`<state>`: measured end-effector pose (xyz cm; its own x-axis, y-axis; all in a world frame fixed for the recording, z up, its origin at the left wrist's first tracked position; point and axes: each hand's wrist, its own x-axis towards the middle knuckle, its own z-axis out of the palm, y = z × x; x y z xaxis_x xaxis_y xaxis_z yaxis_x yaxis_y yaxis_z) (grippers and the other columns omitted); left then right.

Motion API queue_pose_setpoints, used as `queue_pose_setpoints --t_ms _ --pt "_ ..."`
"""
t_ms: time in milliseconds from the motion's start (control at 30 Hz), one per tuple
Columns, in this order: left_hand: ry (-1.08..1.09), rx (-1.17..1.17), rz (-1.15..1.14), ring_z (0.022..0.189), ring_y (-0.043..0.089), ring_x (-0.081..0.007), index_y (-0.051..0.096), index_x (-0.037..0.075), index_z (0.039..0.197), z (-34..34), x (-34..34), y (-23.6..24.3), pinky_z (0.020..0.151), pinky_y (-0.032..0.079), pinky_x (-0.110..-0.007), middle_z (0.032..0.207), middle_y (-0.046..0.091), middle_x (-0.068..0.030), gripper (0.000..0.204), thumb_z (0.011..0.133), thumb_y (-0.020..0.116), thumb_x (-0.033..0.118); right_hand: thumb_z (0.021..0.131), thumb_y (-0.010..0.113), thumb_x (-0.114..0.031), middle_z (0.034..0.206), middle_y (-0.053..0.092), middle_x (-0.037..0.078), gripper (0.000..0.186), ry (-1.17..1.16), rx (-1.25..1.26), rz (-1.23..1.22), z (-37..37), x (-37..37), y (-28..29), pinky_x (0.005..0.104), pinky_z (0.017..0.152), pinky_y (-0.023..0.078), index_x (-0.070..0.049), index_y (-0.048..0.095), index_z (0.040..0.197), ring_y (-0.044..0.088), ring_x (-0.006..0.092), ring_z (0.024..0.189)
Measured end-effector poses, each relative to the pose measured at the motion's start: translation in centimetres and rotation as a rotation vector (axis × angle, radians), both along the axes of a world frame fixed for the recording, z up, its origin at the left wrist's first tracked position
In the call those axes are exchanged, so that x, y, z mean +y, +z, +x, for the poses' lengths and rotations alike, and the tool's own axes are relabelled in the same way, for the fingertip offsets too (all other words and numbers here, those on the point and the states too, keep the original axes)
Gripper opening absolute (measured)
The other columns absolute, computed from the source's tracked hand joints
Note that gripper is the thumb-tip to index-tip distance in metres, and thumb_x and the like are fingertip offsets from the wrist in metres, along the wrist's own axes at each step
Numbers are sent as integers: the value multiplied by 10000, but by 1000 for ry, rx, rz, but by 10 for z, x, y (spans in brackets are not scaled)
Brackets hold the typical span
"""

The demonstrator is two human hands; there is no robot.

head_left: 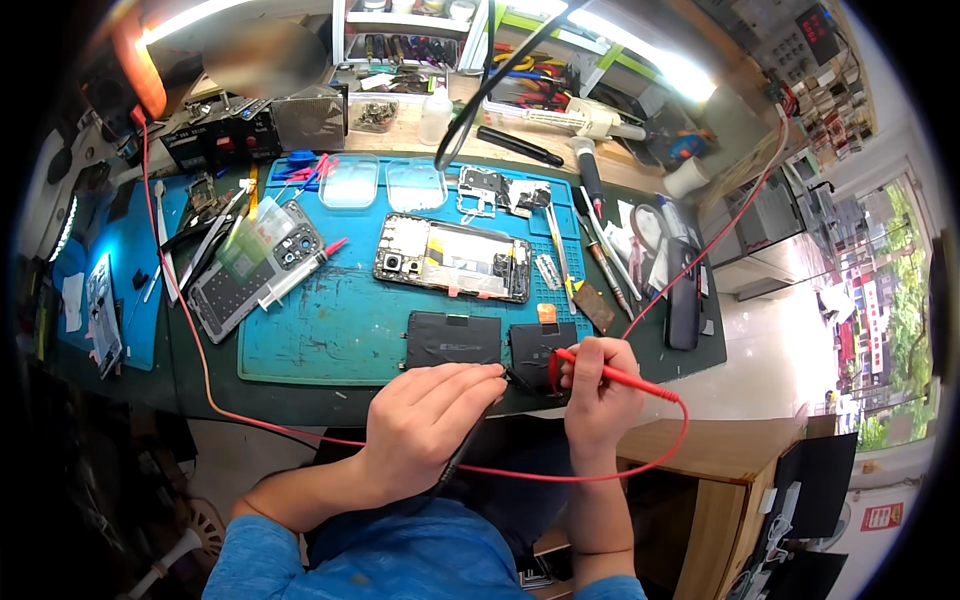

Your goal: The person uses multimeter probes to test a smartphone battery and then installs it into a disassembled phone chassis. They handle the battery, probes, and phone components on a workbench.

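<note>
My right hand (603, 400) is closed round a red multimeter probe (635, 380), tip turned left toward the smaller black battery (538, 345). My left hand (425, 415) is closed on a black probe (462, 452), its tip beside the right hand's probe at the batteries' near edge. Whether either tip touches a contact is too small to tell. The larger black battery (453, 338) lies just beyond my left fingers. An opened phone (452, 257) with bare internals rests behind the batteries on the blue work mat (320, 345). From the red probe a red lead (560, 478) loops under my hands.
To the left lie a detached phone back (240, 280) and a syringe (283, 284). Clear plastic trays (348, 182), metal phone parts (482, 192), tweezers (557, 240) and a dark phone-like device (684, 300) lie around the mat. Red leads cross both sides; a black cable (470, 115) hangs above.
</note>
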<state>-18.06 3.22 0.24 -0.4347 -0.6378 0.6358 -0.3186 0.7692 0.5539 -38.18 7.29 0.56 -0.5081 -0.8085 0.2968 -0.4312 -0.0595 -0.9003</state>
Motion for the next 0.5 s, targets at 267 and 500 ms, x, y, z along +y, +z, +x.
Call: queue_pose_setpoints --t_ms 267,500 --pt "75 -96 -1 921 767 -274 746 35 1050 -12 -4 -4 763 564 -358 1066 797 -94 282 785 831 -8 1028 734 -202 731 673 55 240 266 50 48 -19 -28 -13 301 581 490 -33 688 864 627 144 619" --pt "89 -150 -29 947 745 -228 753 32 1086 -11 -5 -12 733 561 -335 1121 785 -86 244 849 745 91 1003 752 -199 704 661 63 233 336 259 -13 -17 -34 -4 328 550 482 -53 681 836 632 199 583"
